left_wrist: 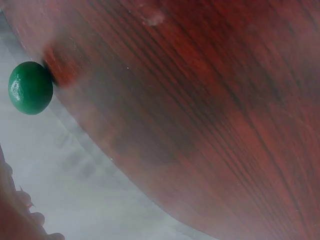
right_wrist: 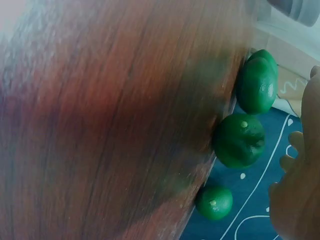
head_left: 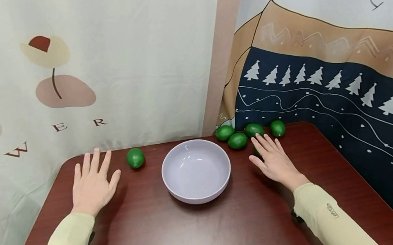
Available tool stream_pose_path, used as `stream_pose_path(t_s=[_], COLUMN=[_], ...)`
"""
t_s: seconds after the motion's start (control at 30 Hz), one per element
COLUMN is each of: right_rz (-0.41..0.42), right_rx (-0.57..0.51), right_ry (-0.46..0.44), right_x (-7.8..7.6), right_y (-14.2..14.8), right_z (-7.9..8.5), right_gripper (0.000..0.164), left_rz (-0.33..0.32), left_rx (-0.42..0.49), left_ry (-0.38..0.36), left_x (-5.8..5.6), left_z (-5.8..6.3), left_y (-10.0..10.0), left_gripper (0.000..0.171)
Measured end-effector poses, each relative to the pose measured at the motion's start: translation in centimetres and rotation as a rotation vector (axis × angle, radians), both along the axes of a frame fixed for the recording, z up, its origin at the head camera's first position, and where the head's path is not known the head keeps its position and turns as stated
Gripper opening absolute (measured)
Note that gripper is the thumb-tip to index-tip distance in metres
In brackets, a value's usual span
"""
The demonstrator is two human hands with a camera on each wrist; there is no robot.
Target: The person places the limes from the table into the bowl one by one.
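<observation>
My left hand [head_left: 93, 183] is held flat with its fingers spread, over the table's left side. One green lime [head_left: 135, 158] lies just right of its thumb; the same lime [left_wrist: 31, 88] shows near the edge in the left wrist view. Over the right side, my right hand [head_left: 274, 161] also has its fingers straight and holds nothing. Several limes [head_left: 237, 141] lie beyond its fingertips, and one beneath the fingers is mostly hidden. Between the hands stands a pale lavender bowl [head_left: 197, 177] with nothing inside. In the right wrist view, limes [right_wrist: 239, 141] sit along the table edge beside my fingers.
The dark red-brown wooden table [head_left: 195, 241] ends at a whitish printed curtain [head_left: 142, 63] behind. At the right hangs a navy and tan cloth [head_left: 314, 121] with white trees. The limes at the back lie close to the far edge.
</observation>
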State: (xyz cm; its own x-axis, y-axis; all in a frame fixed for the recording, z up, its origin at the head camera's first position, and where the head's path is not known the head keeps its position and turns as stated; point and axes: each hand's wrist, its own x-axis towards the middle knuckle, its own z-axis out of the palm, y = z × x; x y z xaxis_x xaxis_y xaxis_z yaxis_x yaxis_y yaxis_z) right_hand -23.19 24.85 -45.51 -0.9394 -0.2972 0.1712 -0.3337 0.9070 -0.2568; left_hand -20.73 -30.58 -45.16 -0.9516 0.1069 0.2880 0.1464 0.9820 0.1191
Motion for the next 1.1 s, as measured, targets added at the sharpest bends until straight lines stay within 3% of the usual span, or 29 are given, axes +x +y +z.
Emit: stream_pose_path(t_s=[1.1], right_rz=[0.087], right_rx=[-0.129], right_ry=[-0.02], right_x=[1.3], right_y=[-3.3], right_z=[-0.1], right_gripper=[0.068], left_rz=[-0.015], left_rx=[0.062], left_ry=[0.025], left_x=[0.1], left_z=[-0.6], left_y=[1.2], left_gripper=[0.07])
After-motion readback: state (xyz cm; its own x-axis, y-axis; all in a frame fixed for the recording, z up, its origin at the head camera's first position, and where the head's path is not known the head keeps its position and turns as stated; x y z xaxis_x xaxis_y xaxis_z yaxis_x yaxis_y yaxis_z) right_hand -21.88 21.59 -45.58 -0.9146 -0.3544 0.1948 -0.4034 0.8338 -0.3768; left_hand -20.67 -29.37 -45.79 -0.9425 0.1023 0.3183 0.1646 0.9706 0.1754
